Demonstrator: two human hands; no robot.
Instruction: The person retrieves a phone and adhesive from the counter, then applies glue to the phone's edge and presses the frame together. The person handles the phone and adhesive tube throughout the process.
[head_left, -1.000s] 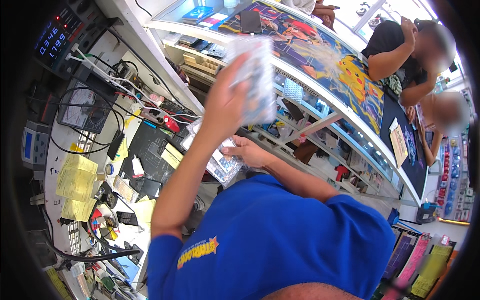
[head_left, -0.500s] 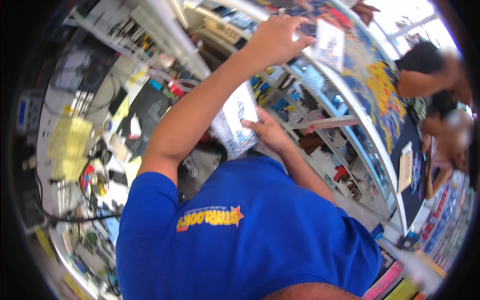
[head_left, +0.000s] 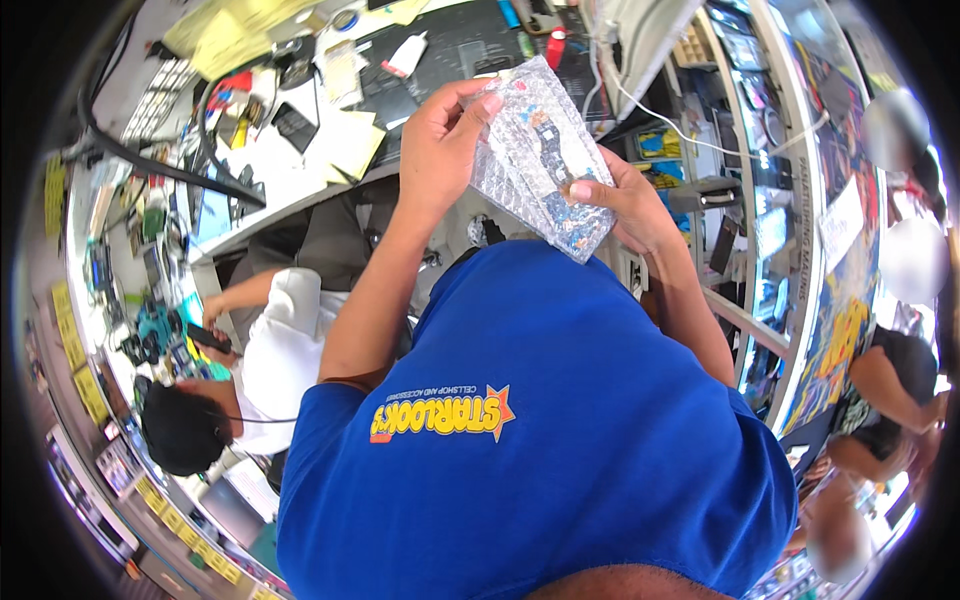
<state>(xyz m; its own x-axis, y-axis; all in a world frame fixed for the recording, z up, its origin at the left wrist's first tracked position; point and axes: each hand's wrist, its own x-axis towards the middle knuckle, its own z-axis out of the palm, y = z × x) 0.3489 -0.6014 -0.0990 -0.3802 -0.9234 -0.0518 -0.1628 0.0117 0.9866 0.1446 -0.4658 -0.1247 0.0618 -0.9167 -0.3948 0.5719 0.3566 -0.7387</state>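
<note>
A flat package in clear bubble wrap (head_left: 548,165) is tilted in front of my chest. Through the wrap shows a white face with a dark strip and small coloured shapes; what kind of item it is I cannot make out. My left hand (head_left: 440,140) pinches the package near its upper left edge between thumb and fingers. On the opposite side, my right hand (head_left: 635,208) grips the right edge, thumb on top and fingers behind, hidden by the package.
Beyond the package is a cluttered desk with a dark mat (head_left: 455,45), a white tube (head_left: 405,56), a red bottle (head_left: 556,47) and a dark phone (head_left: 294,127). A co-worker in white (head_left: 285,325) sits at left. People stand beyond the glass counter (head_left: 772,235) at right.
My left hand, earlier open and stretched over the counter at right, has come back and now grips the package. My right hand still holds it. The view has turned left toward the desk.
</note>
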